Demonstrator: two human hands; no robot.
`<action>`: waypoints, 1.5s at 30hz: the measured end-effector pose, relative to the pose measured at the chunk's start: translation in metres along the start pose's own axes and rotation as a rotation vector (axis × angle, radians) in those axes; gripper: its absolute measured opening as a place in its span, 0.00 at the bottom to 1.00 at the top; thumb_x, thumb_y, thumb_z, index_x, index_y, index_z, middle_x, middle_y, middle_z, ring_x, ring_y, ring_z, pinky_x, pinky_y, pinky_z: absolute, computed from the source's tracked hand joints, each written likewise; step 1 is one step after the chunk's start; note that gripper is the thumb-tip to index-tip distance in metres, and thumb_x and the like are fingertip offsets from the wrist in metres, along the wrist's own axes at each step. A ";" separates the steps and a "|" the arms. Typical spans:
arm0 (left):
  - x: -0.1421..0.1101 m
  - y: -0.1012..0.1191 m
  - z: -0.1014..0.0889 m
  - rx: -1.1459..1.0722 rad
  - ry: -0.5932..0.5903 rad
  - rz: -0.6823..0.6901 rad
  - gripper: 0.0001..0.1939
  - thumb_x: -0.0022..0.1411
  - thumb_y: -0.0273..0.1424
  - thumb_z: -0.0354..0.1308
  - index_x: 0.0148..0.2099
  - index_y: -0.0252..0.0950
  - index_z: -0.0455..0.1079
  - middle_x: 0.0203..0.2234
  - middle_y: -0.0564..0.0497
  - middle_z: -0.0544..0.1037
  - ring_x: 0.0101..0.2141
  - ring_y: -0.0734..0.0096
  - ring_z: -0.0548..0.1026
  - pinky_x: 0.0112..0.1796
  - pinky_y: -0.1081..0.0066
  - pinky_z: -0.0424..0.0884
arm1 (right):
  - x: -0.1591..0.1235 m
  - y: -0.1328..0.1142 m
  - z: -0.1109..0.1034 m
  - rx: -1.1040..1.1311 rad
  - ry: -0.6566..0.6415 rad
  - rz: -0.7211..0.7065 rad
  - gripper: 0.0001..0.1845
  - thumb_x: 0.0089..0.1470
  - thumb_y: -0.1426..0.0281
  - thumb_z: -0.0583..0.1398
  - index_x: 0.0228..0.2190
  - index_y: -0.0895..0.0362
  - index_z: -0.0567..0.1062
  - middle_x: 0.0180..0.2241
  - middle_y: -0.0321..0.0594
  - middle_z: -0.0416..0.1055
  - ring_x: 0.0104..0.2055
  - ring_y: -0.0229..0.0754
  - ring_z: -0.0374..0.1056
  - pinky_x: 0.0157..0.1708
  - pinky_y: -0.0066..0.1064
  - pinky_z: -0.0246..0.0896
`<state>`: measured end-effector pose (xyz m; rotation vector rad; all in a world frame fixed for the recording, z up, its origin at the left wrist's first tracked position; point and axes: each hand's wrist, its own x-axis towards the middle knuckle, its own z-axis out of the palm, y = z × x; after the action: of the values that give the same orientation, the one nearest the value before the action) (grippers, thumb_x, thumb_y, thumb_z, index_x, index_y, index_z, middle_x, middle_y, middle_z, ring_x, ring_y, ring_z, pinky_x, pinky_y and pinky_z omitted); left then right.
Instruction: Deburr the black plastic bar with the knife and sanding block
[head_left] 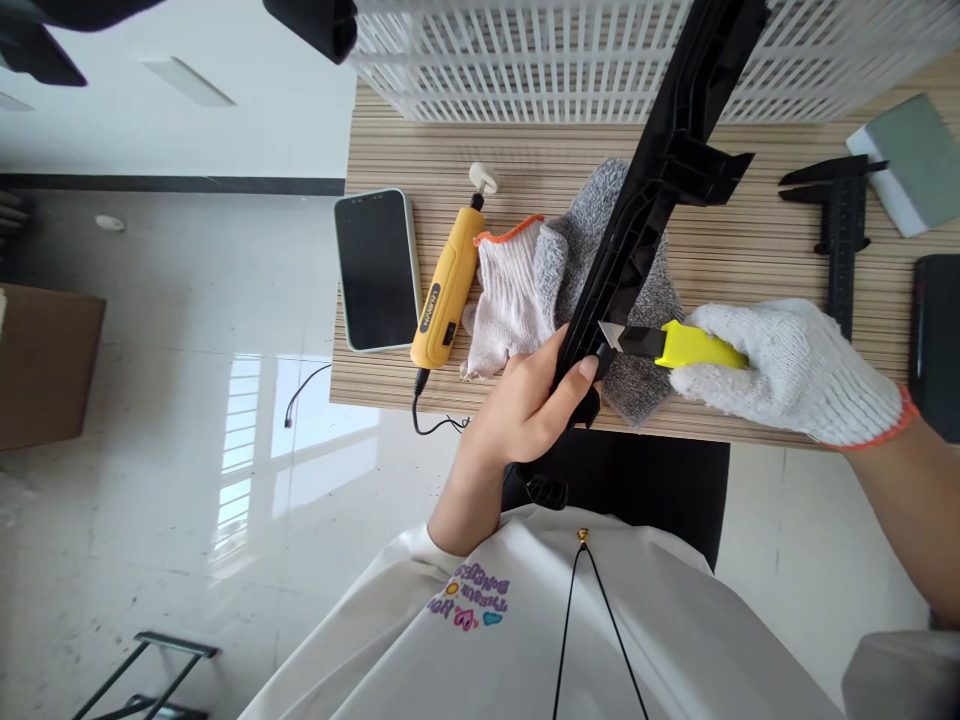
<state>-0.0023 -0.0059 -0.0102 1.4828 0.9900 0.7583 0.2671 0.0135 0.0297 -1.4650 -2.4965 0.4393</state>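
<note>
My bare left hand (536, 400) is wrapped round the near end of a long black plastic part (660, 170) that slants up and away over the table. My right hand (787, 370), in a white knit glove with an orange cuff, grips a yellow utility knife (694, 345). Its blade tip touches the black part just above my left thumb. Under the part lie a grey glove (649, 375) and a white knit glove (510, 300).
A yellow rotary tool (446, 295) with a cable and a dark phone (376, 270) lie at the left end of the striped wooden table (750, 250). A white lattice crate (540, 50) stands at the back. A black caliper (840, 220), a grey-green block (911, 160) and a black object (937, 340) sit right.
</note>
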 end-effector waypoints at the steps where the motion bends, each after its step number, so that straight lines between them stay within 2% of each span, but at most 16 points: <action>1: 0.000 0.000 0.000 0.002 -0.002 -0.002 0.16 0.78 0.48 0.51 0.43 0.42 0.65 0.26 0.55 0.76 0.23 0.69 0.75 0.23 0.66 0.73 | 0.000 0.000 -0.001 0.019 -0.029 0.004 0.31 0.65 0.40 0.50 0.30 0.52 0.74 0.19 0.35 0.64 0.20 0.41 0.57 0.24 0.34 0.43; 4: 0.000 0.000 0.000 0.004 -0.003 -0.007 0.15 0.78 0.48 0.51 0.44 0.43 0.65 0.26 0.55 0.76 0.23 0.69 0.75 0.24 0.66 0.74 | 0.001 0.001 -0.003 0.041 -0.070 0.000 0.29 0.66 0.43 0.51 0.30 0.52 0.74 0.19 0.35 0.64 0.20 0.40 0.57 0.24 0.34 0.44; 10: -0.001 0.001 -0.001 0.001 -0.004 -0.011 0.14 0.78 0.47 0.51 0.44 0.43 0.65 0.27 0.54 0.76 0.24 0.67 0.76 0.25 0.65 0.75 | -0.001 0.001 0.001 -0.027 0.033 -0.018 0.34 0.63 0.37 0.50 0.27 0.53 0.73 0.18 0.35 0.63 0.20 0.40 0.57 0.24 0.33 0.41; 15: -0.001 0.001 -0.001 0.006 -0.016 -0.009 0.15 0.78 0.47 0.51 0.43 0.43 0.66 0.27 0.54 0.76 0.23 0.68 0.76 0.24 0.65 0.75 | 0.003 0.006 -0.006 0.126 -0.102 -0.033 0.29 0.64 0.41 0.55 0.28 0.53 0.71 0.17 0.31 0.63 0.18 0.36 0.55 0.23 0.31 0.42; 18: -0.001 0.001 -0.001 0.007 -0.016 -0.010 0.15 0.78 0.47 0.51 0.44 0.43 0.66 0.27 0.53 0.76 0.24 0.68 0.76 0.24 0.65 0.75 | 0.005 0.007 -0.008 0.134 -0.124 -0.033 0.29 0.65 0.42 0.55 0.29 0.54 0.72 0.17 0.31 0.63 0.18 0.36 0.55 0.23 0.31 0.42; 28: 0.000 0.002 -0.001 -0.001 -0.018 -0.006 0.14 0.78 0.47 0.51 0.44 0.43 0.65 0.27 0.54 0.77 0.24 0.67 0.76 0.24 0.65 0.74 | -0.001 0.001 0.000 -0.053 0.052 -0.096 0.35 0.67 0.40 0.48 0.29 0.55 0.73 0.18 0.35 0.64 0.18 0.39 0.59 0.22 0.32 0.43; 35: 0.000 0.002 -0.001 0.011 0.003 -0.013 0.16 0.78 0.48 0.50 0.43 0.42 0.64 0.25 0.55 0.76 0.23 0.68 0.75 0.25 0.66 0.73 | -0.002 -0.005 0.005 -0.167 0.186 -0.152 0.38 0.70 0.41 0.46 0.26 0.56 0.73 0.16 0.33 0.60 0.17 0.36 0.56 0.19 0.31 0.44; 39: 0.000 0.004 -0.001 0.037 0.009 -0.033 0.17 0.78 0.48 0.50 0.42 0.41 0.64 0.24 0.55 0.75 0.22 0.70 0.74 0.25 0.67 0.72 | -0.004 -0.007 0.011 -0.237 0.258 -0.183 0.36 0.71 0.42 0.47 0.26 0.56 0.73 0.16 0.31 0.58 0.17 0.36 0.54 0.20 0.32 0.44; 45: 0.000 0.004 0.000 0.026 0.012 -0.022 0.16 0.79 0.48 0.49 0.43 0.42 0.65 0.25 0.55 0.76 0.23 0.70 0.74 0.25 0.66 0.72 | -0.007 -0.009 0.015 -0.313 0.331 -0.206 0.33 0.72 0.47 0.49 0.31 0.60 0.77 0.16 0.32 0.61 0.17 0.37 0.56 0.20 0.33 0.46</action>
<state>-0.0016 -0.0062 -0.0062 1.4885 1.0275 0.7422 0.2577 0.0012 0.0188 -1.2333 -2.4793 -0.2232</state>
